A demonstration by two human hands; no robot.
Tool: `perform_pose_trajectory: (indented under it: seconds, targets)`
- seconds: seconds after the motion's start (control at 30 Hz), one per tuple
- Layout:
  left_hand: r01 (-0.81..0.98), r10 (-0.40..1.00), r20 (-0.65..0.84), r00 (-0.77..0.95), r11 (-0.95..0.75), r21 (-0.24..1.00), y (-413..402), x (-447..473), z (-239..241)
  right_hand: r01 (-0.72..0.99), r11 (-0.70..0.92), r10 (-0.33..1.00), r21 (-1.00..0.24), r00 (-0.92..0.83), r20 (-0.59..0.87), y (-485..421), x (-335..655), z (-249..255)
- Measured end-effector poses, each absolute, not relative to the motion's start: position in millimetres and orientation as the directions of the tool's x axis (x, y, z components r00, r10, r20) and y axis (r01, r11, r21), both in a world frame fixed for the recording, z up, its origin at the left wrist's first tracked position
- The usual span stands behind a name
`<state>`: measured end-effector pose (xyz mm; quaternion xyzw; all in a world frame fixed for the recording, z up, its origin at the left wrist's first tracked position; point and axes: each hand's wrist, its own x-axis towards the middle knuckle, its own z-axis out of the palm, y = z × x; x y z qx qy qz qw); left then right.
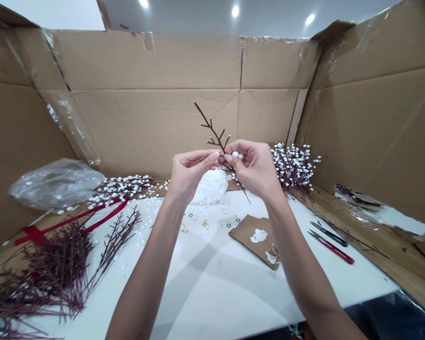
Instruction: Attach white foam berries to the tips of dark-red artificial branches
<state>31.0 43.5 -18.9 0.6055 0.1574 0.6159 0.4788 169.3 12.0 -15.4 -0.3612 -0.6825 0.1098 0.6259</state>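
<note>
Twig [211,126]: between both hands, tip toward 11 o'clock
Right hand [257,163]: pinches twig; white balls [235,154] among fingers
Left hand [188,174]: fingertips at twig; grip cannot be told
Cardboard piece [245,234]: 5 o'clock of twig

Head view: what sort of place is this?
Probably a craft workstation: cardboard walls around a white table, with bare brown twigs heaped at the left.

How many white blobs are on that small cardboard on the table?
2: one blob near the small cardboard's middle, another by its near corner. The right forearm might hide more.
</note>
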Motion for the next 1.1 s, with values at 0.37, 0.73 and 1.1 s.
perform_pose_trajectory:
  seconds: [0.37,0.73,1.1]
  targets:
    - [-0.403,0.773,0.604,0.193,-0.499,0.767,44.6,33.0,-20.6,0.427,0.714,0.594,-0.554,0.049,0.803,9.8,168.3,-15.8]
    - [-0.444,0.803,0.558,0.208,-0.431,0.785,42.6,36.8,-21.6,0.43,0.715,0.589,-0.551,0.053,0.806,9.0,168.9,-13.4]
    - [-0.471,0.822,0.529,0.213,-0.388,0.793,43.8,37.1,-21.2,0.4,0.713,0.601,-0.576,0.075,0.796,11.2,167.1,-13.6]
